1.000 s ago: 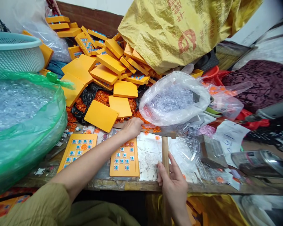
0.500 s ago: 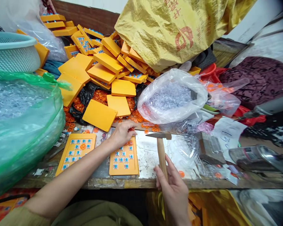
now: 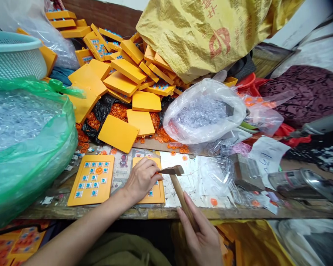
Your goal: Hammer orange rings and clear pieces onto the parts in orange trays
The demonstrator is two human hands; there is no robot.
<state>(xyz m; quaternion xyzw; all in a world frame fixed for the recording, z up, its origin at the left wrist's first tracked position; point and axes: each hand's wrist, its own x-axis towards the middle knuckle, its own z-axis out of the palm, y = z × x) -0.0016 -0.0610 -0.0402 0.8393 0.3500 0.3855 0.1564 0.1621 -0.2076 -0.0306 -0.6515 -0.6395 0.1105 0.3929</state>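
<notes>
My right hand point(image 3: 201, 231) grips the wooden handle of a hammer point(image 3: 177, 184). The hammer's narrow metal head points left, its tip close by the fingertips of my left hand point(image 3: 144, 179). That hand is closed, fingers drawn together, over an orange panel point(image 3: 152, 198) fitted with small blue-and-white square pieces; what the fingers pinch is hidden. Most of this panel lies beneath the hand. To its left, flat on the bench, rests a second orange panel point(image 3: 75, 195) with rows of the same pieces and one orange ring point(image 3: 99, 170) on it.
Orange panels point(image 3: 127, 70) are heaped at the back. A green bag point(image 3: 68, 129) of clear pieces stands left, below a light-blue basket point(image 3: 16, 55). A white bag point(image 3: 172, 127) of clear pieces sits right of centre. Loose orange rings point(image 3: 162, 136) lie behind the worktop.
My left hand has come nearer and down over the right-hand panel. The hammer has swung left and its head has dropped close to the left fingertips.
</notes>
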